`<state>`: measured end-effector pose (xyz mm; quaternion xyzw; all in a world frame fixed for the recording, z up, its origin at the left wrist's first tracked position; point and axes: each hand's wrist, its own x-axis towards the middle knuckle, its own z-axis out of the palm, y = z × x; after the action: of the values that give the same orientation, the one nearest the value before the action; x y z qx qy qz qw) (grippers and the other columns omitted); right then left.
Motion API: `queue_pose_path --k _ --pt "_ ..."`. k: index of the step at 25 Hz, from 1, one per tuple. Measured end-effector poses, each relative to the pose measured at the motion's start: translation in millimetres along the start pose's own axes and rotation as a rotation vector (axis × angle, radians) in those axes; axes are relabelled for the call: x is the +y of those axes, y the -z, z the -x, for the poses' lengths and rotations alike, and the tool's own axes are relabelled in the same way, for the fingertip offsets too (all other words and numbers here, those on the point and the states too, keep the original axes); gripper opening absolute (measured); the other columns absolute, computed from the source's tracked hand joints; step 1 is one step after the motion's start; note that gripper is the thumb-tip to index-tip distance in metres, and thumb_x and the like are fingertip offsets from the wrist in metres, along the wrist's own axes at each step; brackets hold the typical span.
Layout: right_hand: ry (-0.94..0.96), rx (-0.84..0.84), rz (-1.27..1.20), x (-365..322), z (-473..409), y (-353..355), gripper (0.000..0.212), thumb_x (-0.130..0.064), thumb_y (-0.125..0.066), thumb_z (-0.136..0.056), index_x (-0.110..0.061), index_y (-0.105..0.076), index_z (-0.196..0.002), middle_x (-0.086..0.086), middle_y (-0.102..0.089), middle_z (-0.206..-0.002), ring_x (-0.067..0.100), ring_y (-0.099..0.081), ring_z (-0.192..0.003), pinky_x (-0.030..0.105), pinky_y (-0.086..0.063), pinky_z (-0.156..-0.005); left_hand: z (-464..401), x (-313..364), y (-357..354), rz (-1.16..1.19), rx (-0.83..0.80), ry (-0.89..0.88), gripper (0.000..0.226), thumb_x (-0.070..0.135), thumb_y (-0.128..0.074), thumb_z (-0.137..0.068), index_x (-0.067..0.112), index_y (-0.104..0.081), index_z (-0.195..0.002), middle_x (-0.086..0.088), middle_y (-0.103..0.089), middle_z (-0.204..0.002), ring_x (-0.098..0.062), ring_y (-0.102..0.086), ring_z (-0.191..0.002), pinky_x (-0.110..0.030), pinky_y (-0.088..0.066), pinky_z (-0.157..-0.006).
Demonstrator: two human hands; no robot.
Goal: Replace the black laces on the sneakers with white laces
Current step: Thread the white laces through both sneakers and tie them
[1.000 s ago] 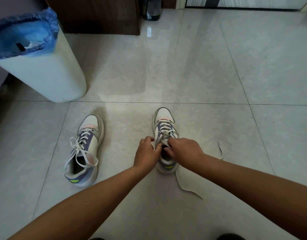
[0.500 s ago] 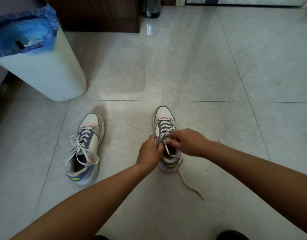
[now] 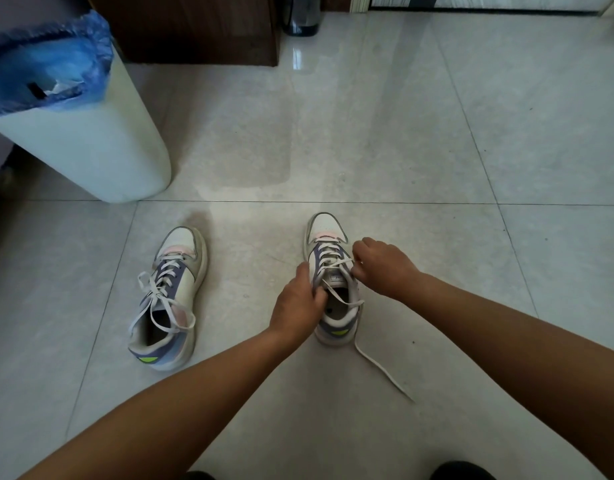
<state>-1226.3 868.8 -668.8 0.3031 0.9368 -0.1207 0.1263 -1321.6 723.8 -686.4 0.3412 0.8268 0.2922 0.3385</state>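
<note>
Two white, purple and pink sneakers stand on the tiled floor, toes pointing away from me. The left sneaker (image 3: 168, 299) carries a white lace tied in loose loops. On the right sneaker (image 3: 329, 271), my left hand (image 3: 296, 306) grips the left side of the collar by the tongue. My right hand (image 3: 385, 265) pinches the white lace (image 3: 336, 264) at the shoe's right eyelets, pulling it taut across the tongue. The lace's free end (image 3: 385, 372) trails over the floor toward me on the right.
A white bin (image 3: 84, 147) lined with a blue bag stands at the far left. A dark wooden cabinet (image 3: 194, 29) and a dark container (image 3: 300, 15) sit along the back wall. Bare tiles stretch to the right.
My right hand has moved up and right from over the shoe opening to the right eyelets, drawing the lace across. The loose lace loop on the floor at the right has been pulled in.
</note>
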Motion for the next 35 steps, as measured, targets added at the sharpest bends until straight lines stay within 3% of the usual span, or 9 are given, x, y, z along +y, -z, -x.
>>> queue_pose_path --k 4,7,9,12,16,22,30,33,35 --pt "-0.094 -0.042 -0.536 8 16 1 0.009 -0.017 -0.038 -0.099 -0.012 -0.043 -0.104 0.012 -0.059 -0.079 0.027 -0.055 -0.068 0.034 -0.042 -0.062 -3 5 0 0.000 -0.050 0.143 0.033 0.028 -0.047 -0.094 0.011 -0.037 -0.121 -0.009 -0.060 -0.092 -0.027 -0.063 -0.075 -0.039 -0.056 -0.065" --pt "0.068 -0.137 -0.069 16 26 0 0.026 -0.026 -0.034 -0.102 -0.013 -0.043 -0.123 0.013 -0.064 -0.094 0.030 -0.058 -0.078 0.032 -0.038 -0.064 -5 7 -2 -0.049 -0.107 0.208 0.028 0.031 -0.044 -0.095 0.008 -0.040 -0.110 -0.013 -0.059 -0.096 -0.032 -0.063 -0.081 -0.044 -0.057 -0.070" --pt "0.174 -0.029 0.227 29 36 3 0.024 -0.016 -0.046 -0.097 -0.016 -0.049 -0.121 0.007 -0.066 -0.092 0.027 -0.061 -0.073 0.028 -0.031 -0.054 -7 8 0 -0.052 -0.136 0.235 0.027 0.028 -0.040 -0.095 0.004 -0.046 -0.106 -0.018 -0.060 -0.099 -0.037 -0.064 -0.083 -0.046 -0.057 -0.072" --pt "0.238 0.140 0.240 45 45 0 0.028 -0.002 -0.074 -0.071 -0.013 -0.065 -0.094 0.002 -0.061 -0.060 0.021 -0.054 -0.044 0.020 -0.012 -0.039 -7 5 8 -0.099 -0.163 0.242 0.027 0.023 -0.037 -0.094 0.001 -0.052 -0.100 -0.019 -0.060 -0.097 -0.039 -0.064 -0.079 -0.045 -0.057 -0.069" --pt "0.259 0.148 0.169 47 44 -8 0.015 -0.006 -0.072 -0.075 -0.011 -0.063 -0.087 0.003 -0.055 -0.057 0.023 -0.051 -0.044 0.025 -0.026 -0.036 -1 -3 15 0.016 -0.157 0.348 0.024 0.019 -0.036 -0.094 0.001 -0.052 -0.090 -0.023 -0.062 -0.085 -0.038 -0.066 -0.062 -0.042 -0.058 -0.055" --pt "-0.016 0.308 -0.006 109 61 -8 0.012 -0.018 -0.057 -0.092 -0.008 -0.064 -0.092 0.009 -0.066 -0.074 0.031 -0.062 -0.061 0.035 -0.049 -0.050 -5 -14 40 0.082 -0.081 0.425 0.031 0.019 -0.033 -0.096 0.005 -0.048 -0.073 -0.021 -0.061 -0.060 -0.031 -0.061 -0.044 -0.036 -0.056 -0.054" --pt "-0.552 0.306 -0.293 167 72 9 0.027 -0.022 -0.046 -0.097 -0.006 -0.067 -0.099 0.014 -0.068 -0.092 0.034 -0.060 -0.088 0.035 -0.043 -0.073 -11 -27 48 0.025 -0.082 0.409 0.035 0.024 -0.036 -0.097 0.003 -0.051 -0.074 -0.023 -0.063 -0.064 -0.039 -0.066 -0.055 -0.044 -0.059 -0.065" --pt "-0.718 0.183 -0.592 165 70 12 0.023 -0.019 -0.057 -0.093 -0.001 -0.071 -0.094 0.011 -0.064 -0.090 0.028 -0.059 -0.090 0.034 -0.043 -0.077 -12 -20 49 -0.075 -0.121 0.377 0.030 0.032 -0.040 -0.095 0.004 -0.051 -0.092 -0.019 -0.064 -0.077 -0.036 -0.067 -0.058 -0.041 -0.059 -0.060" --pt "-0.896 0.061 -0.996 147 67 12 0.013 -0.008 -0.064 -0.088 0.004 -0.067 -0.084 0.011 -0.057 -0.075 0.021 -0.052 -0.067 0.029 -0.044 -0.060 -11 -12 52 -0.199 -0.096 0.291 0.032 0.039 -0.044 -0.091 0.010 -0.046 -0.104 -0.017 -0.064 -0.092 -0.035 -0.067 -0.071 -0.038 -0.057 -0.063"
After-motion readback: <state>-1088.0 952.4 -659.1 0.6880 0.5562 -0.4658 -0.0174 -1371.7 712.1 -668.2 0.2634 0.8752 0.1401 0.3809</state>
